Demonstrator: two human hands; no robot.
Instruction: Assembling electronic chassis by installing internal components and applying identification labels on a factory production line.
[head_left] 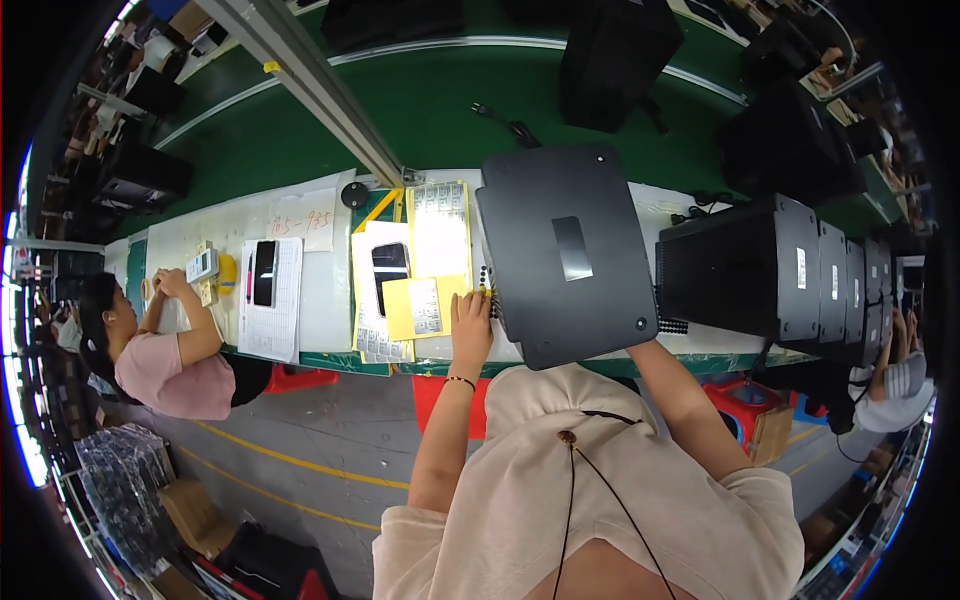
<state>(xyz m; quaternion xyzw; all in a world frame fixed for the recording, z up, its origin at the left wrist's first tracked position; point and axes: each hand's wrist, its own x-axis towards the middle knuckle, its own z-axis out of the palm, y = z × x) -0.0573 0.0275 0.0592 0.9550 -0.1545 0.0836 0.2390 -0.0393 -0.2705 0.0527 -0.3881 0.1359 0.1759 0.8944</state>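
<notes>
A large black box-shaped device [545,235] stands tilted on the bench before me, showing a flat panel with a dark glossy label [573,248] and corner feet. My left hand [472,318] lies beside its left side, fingers stretched forward at the right edge of a yellow-backed sticker sheet [425,306]. Small black round pads [484,275] are next to those fingertips. My right forearm [680,392] reaches up to the device's lower right corner; the right hand is hidden behind it. Another sheet of silver labels [440,225] lies farther back, under glare.
A phone [391,268] rests on papers to the left. More black devices [735,270] stand in a row to the right. Across the green belt [430,110] stand other black devices. A co-worker [175,350] sits at the left; another person [900,385] is far right.
</notes>
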